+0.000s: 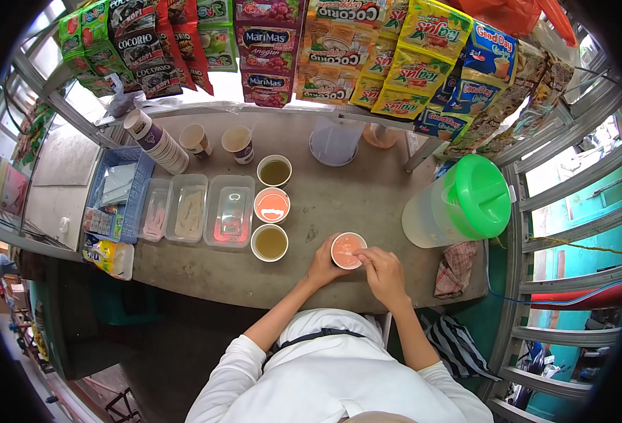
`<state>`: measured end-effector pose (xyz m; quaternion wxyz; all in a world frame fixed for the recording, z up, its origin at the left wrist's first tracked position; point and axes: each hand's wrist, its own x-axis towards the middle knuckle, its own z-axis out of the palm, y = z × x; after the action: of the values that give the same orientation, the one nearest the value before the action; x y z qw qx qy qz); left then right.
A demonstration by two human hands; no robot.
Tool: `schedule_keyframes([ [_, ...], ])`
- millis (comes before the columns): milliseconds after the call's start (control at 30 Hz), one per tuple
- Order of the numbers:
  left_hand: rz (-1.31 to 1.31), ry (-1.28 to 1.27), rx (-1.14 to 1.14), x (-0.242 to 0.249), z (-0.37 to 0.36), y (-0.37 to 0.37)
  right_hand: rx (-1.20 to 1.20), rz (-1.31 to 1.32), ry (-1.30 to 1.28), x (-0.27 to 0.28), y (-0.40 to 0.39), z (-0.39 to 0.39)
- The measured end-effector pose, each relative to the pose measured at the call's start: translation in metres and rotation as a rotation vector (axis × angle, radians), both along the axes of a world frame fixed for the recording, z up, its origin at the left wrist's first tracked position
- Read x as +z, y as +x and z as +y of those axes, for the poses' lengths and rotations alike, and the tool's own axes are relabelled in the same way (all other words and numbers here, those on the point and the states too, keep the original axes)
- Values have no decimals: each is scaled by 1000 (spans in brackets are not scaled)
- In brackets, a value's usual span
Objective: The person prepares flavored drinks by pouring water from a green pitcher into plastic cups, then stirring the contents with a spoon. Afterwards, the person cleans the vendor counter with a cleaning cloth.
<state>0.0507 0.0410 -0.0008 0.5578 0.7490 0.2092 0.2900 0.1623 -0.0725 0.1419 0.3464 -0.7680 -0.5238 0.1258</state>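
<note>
A paper cup (347, 248) of pinkish-orange drink stands near the table's front edge. My left hand (323, 264) is wrapped around its left side. Over the cup's right rim, my right hand (384, 273) pinches a thin pale utensil that dips into the drink; fingers hide most of it and its kind is too small to tell. To the left, three filled cups form a column: a far cup of greenish-brown drink (275, 171), a middle cup of orange drink (272, 205) and a near cup of greenish-brown drink (269, 243).
Left of the cups are plastic containers (230, 187), a blue basket (124, 155) and stacked paper cups (157, 142). A green-lidded jug (430, 211) and a checked cloth (457, 269) sit at right. Drink sachets (268, 60) hang overhead at the far side.
</note>
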Motion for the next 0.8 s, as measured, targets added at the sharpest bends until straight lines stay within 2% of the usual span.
schedule_keyframes([
  [500, 13, 16, 28, -3, -2, 0, -4, -18, -114, 1, -3, -9],
  [800, 0, 52, 13, -7, -1, 1, 3, 7, 5, -5, -2, 3],
])
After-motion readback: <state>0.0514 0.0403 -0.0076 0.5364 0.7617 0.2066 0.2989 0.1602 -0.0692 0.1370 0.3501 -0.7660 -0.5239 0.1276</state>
